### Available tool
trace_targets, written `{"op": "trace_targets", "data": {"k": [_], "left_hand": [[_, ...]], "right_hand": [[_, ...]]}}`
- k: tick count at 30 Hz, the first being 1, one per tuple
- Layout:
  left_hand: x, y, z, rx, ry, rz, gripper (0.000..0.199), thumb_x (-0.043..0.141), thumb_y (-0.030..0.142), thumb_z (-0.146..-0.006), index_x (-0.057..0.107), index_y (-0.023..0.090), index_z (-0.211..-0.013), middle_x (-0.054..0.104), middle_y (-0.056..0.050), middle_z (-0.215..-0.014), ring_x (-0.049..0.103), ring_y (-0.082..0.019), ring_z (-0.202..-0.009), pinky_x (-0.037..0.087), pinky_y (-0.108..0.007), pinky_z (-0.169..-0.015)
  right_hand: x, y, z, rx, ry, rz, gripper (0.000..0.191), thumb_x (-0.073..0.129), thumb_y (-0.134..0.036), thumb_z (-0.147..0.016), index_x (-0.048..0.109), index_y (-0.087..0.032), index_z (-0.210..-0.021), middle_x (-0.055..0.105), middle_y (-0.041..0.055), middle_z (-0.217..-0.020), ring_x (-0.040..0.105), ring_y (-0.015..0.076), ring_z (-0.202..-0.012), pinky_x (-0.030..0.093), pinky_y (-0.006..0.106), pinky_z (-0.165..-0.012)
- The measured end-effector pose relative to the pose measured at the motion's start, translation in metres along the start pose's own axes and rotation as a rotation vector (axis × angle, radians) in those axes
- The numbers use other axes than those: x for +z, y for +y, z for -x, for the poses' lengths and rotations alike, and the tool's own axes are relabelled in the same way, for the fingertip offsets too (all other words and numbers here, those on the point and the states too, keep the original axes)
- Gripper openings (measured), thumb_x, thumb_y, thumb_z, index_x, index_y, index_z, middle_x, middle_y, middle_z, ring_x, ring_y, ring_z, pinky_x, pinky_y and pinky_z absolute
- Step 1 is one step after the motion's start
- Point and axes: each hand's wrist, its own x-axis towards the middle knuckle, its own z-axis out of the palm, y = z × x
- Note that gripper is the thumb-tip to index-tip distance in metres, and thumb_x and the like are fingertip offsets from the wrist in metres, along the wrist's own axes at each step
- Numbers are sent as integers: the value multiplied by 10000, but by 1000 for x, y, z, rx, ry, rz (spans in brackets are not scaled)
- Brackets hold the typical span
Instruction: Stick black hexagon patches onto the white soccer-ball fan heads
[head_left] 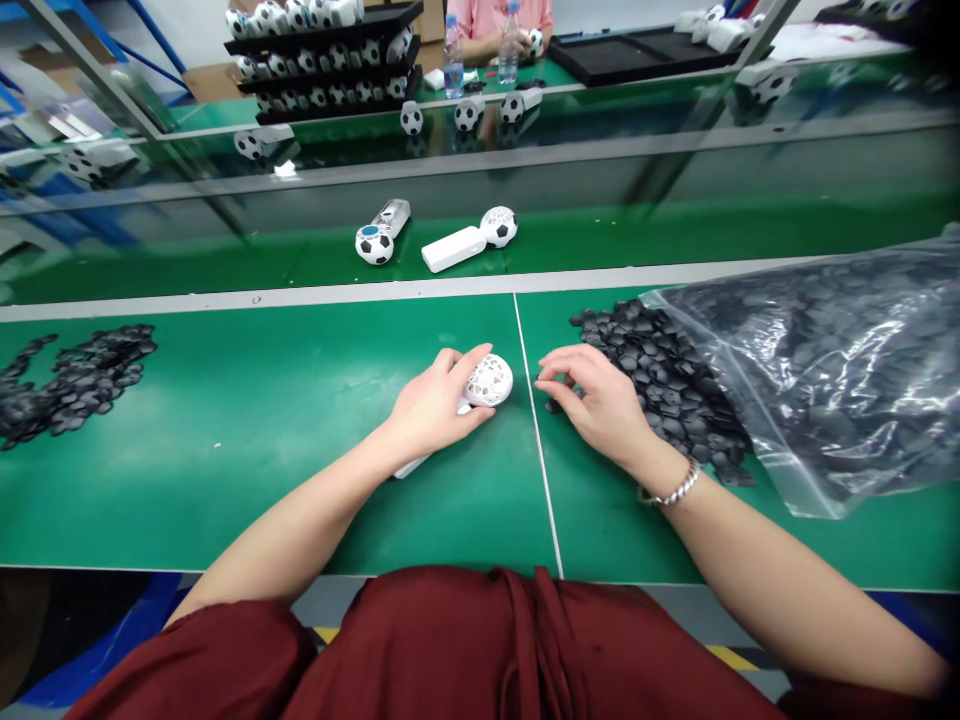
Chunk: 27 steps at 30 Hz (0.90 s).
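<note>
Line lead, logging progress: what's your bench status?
Left hand gripping white lattice ball shell. Right hand open, beside black pentagon pieces. Clear plastic bag right of them.
</note>
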Motion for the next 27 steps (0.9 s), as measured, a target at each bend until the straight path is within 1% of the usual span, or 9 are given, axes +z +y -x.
{"op": "trace_targets", "data": {"k": [1, 3, 6, 8, 11, 15, 20, 24, 27], "left_hand": [[0, 0, 0, -1, 3, -2, 684, 539, 413, -757, 208, 290, -1344, 441, -66, -1158, 545, -233, -946, 498, -336, -701], [0, 0, 0, -1, 7, -2, 686, 541, 412, -758, 208, 288, -1344, 444, -64, -1161, 543, -235, -955, 498, -339, -711], [1, 1, 0, 7, 8, 18, 683, 545, 414, -757, 220, 281, -1342, 439, -64, -1175, 537, -237, -975, 495, -344, -736], [1, 1, 0, 12, 13, 34, 679, 551, 417, -754, 234, 278, -1338, 438, -62, -1180, 537, -234, -979, 491, -346, -751], [2, 2, 0, 29, 11, 54, 663, 550, 434, -756, 251, 287, -1329, 444, -57, -1181, 538, -230, -981, 489, -341, -752], [2, 5, 1, 56, 1, 58, 667, 546, 472, -754, 258, 290, -1327, 447, -58, -1193, 537, -236, -993, 487, -348, -753], [2, 5, 1, 63, -1, 55, 702, 538, 531, -741, 257, 275, -1331, 445, -69, -1207, 537, -244, -996, 484, -357, -760], [3, 5, 1, 79, 12, 39, 651, 515, 494, -773, 268, 257, -1326, 453, -73, -1206, 540, -236, -990, 480, -347, -765], [4, 5, 2, 87, 27, 32, 613, 505, 466, -790, 281, 253, -1320, 459, -71, -1202, 543, -229, -985, 481, -339, -763]], "right_hand": [[0, 0, 0, 6, 14, 4, 51, 541, -228, -814, 548, -218, -764, 603, 44, -829, 573, 192, -827, 482, 353, -746], [2, -2, 1, 64, 19, -63, 27, 562, -242, -802, 556, -218, -793, 586, 30, -777, 571, 173, -745, 496, 319, -668], [7, -7, 5, 108, -19, -180, 76, 578, -245, -792, 569, -218, -862, 594, 22, -802, 580, 158, -731, 507, 296, -653], [9, -12, 8, 73, -53, -188, 82, 567, -222, -801, 586, -226, -880, 619, 20, -840, 590, 159, -774, 504, 304, -703], [11, -18, 10, -4, -103, -164, 97, 544, -184, -814, 610, -242, -855, 658, 9, -856, 602, 164, -809, 488, 328, -755], [12, -22, 9, -52, -95, -126, 86, 563, -175, -801, 615, -241, -822, 675, 0, -812, 611, 159, -760, 490, 319, -714], [16, -20, 9, -123, -110, -81, 93, 532, -159, -816, 597, -225, -809, 655, 16, -804, 601, 152, -778, 489, 304, -719], [18, -19, 8, -199, -145, -50, 125, 489, -147, -837, 581, -230, -831, 638, 18, -798, 587, 155, -795, 482, 315, -734], [19, -19, 6, -186, -111, -47, 116, 492, -149, -835, 576, -229, -830, 612, 31, -818, 576, 158, -810, 480, 313, -734]]}}
